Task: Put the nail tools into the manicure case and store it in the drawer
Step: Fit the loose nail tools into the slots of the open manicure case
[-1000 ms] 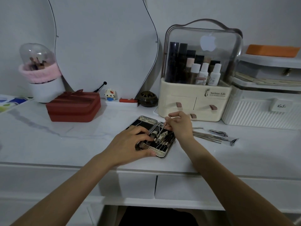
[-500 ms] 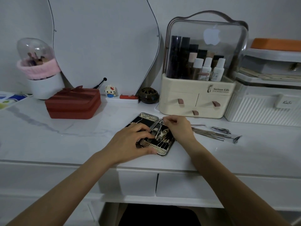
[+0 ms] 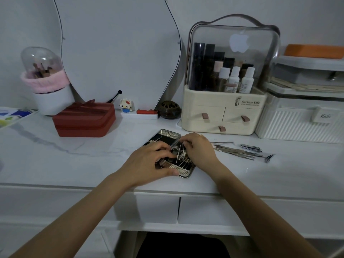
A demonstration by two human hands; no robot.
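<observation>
The right hand (image 3: 200, 151) pinches a thin tool (image 3: 180, 152) with curled fingers, seating it in the open case (image 3: 183, 173). The left hand (image 3: 149, 162) grips the case, thumb at its near rim, by the bench's front edge. Packing is midway, I judge: loose tools (image 3: 236, 151) lie rightward, next to fetch.

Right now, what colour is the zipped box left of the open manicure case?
Dark red, plainest in the head view: the box.
</observation>
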